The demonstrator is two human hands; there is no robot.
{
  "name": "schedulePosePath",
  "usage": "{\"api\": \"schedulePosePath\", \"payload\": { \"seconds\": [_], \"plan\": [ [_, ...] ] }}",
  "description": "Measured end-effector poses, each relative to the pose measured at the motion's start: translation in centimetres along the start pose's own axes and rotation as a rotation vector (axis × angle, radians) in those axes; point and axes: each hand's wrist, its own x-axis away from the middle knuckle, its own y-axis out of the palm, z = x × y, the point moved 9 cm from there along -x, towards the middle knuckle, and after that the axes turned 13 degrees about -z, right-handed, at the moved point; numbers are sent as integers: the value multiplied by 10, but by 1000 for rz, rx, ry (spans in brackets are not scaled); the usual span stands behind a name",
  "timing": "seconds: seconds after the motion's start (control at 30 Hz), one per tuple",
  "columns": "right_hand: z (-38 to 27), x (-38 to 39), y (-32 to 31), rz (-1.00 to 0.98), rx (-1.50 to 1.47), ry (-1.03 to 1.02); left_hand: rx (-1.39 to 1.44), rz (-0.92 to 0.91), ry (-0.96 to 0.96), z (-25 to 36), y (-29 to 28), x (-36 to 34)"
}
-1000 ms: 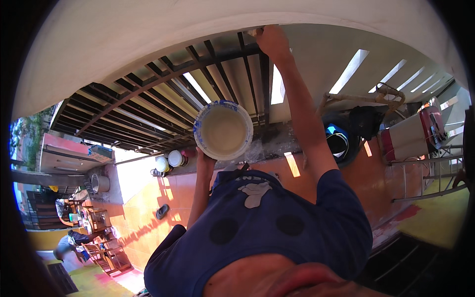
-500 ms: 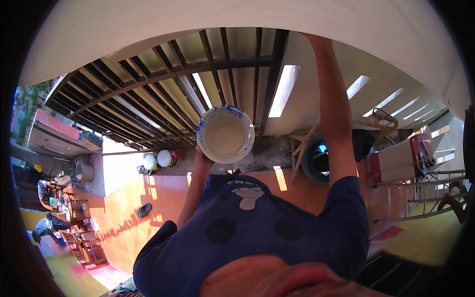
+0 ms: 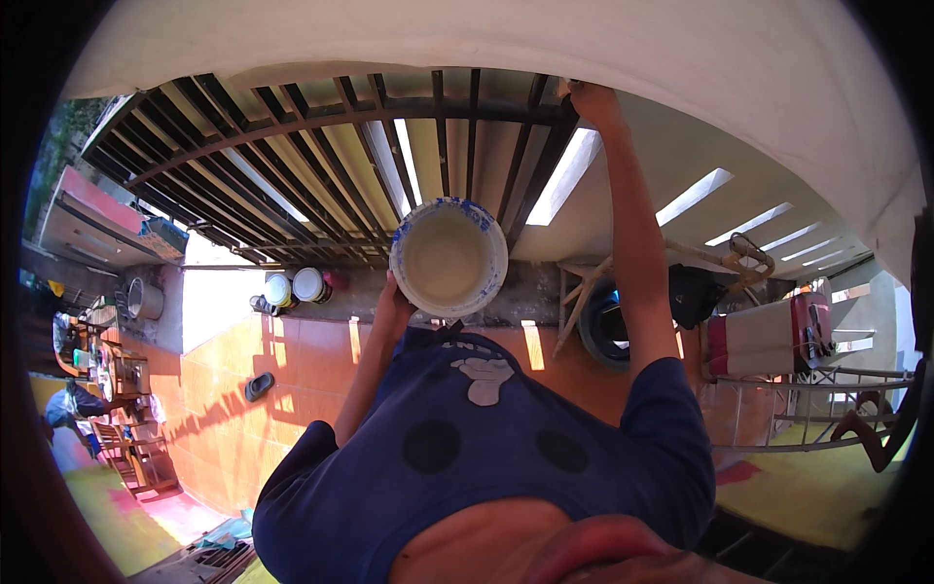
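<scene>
1. Left hand [image 3: 391,310]: at the lower-left side of a white plastic bucket [image 3: 497,263], rim smeared blue, carried in front of the chest. Mouth faces up; pale liquid [image 3: 443,261] inside.
2. Left grip: has hold of the bucket. Fingers mostly behind it; how tightly they curl, cannot tell.
3. Right hand [image 3: 595,105]: arm stretched well out, fingers bent round a small pale piece [image 3: 563,88] that pokes out leftward. Grip closed down on it.
4. Key relation: bucket lies below and left of the right grip in the view, well apart from it. Left hand is the nearer, touching. Bucket is round at the mouth, so no long axis to read there.
5. Pale piece sits by the right-hand end of the dark metal grille [image 3: 409,109], beside the light wall [image 3: 647,146]. Touching or just short: cannot tell. Its long axis and kind too small to make out.
6. Pale curved surface [image 3: 486,37] cuts across the top, crowding the right hand; anything beyond is hidden.
7. Right forearm covers part of a dark tub [image 3: 595,343]. Far person [image 3: 73,404] at left rim, small and indistinct.
</scene>
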Motion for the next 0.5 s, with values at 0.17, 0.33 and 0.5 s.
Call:
{"api": "schedulePosePath", "payload": {
  "seconds": [0.17, 0.33, 0.5],
  "plan": [
    [5, -2, -2, -162, -111, 111, 17, -20, -4, 0, 1, -1],
    [29, 49, 70, -304, -115, 437, 75, -64, 13, -3, -3, -6],
    [37, 88, 96, -52, -399, 454, 76, -67, 19, -2, -6, -9]
  ]
}}
